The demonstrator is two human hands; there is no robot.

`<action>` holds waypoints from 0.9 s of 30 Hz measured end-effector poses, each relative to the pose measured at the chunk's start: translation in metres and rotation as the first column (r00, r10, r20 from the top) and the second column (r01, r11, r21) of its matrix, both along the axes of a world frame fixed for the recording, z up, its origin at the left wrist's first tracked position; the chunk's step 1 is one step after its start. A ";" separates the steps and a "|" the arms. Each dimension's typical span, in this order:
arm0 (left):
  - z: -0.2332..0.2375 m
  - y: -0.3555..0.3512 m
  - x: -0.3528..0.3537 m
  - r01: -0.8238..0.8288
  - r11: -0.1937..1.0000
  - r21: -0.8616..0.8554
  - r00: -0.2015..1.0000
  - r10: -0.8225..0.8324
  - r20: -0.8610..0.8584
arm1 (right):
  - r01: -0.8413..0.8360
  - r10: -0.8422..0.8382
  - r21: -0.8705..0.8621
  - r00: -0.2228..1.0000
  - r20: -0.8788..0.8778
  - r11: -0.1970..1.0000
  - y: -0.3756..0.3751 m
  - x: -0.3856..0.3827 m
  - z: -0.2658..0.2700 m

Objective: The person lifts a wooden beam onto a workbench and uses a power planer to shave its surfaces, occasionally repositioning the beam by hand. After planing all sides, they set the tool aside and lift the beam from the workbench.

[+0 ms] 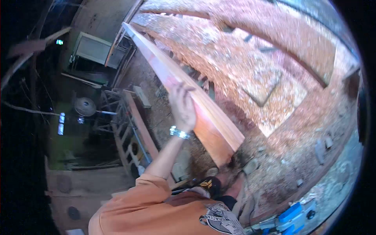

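Observation:
A long, thick wooden beam (213, 127) runs diagonally from the upper left to near my legs, one face orange-brown and the other paler. Midway along it, my left hand (182, 105) rests with its fingers curled over the edge, gripping the wood. A shiny metal band (179, 132) circles that wrist. My right hand does not show in this view. Beneath and beside the beam lies a sawdust-covered plank (250, 84) with a small angular dark piece on it.
Another broad, curved board (290, 33) lies at the upper right. Blue power tool (291, 219) sits at the lower right. A round fan (84, 106) and a wooden rack (131, 133) stand to the left. Wood scraps (321, 149) and shavings litter the floor around my legs.

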State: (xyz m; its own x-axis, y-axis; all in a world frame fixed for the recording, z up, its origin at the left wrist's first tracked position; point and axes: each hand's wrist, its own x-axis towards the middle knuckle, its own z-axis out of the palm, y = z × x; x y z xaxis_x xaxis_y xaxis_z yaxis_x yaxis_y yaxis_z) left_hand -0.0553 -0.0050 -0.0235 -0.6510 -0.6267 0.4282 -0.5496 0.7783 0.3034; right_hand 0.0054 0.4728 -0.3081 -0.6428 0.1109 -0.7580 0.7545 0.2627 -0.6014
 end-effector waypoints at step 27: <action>0.083 -0.209 0.384 0.387 0.718 0.579 0.871 -0.490 0.026 | -0.721 0.936 0.654 -0.349 -0.054 -0.231 -0.453 0.207 0.440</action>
State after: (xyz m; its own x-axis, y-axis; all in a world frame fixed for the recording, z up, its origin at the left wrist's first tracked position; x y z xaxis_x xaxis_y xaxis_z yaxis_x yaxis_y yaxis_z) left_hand 0.3285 -0.2142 0.0595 -0.9391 -0.3422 -0.0305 -0.2693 0.6782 0.6837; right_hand 0.2128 0.0198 0.1315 -0.3097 -0.8296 -0.4646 -0.8128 0.4846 -0.3234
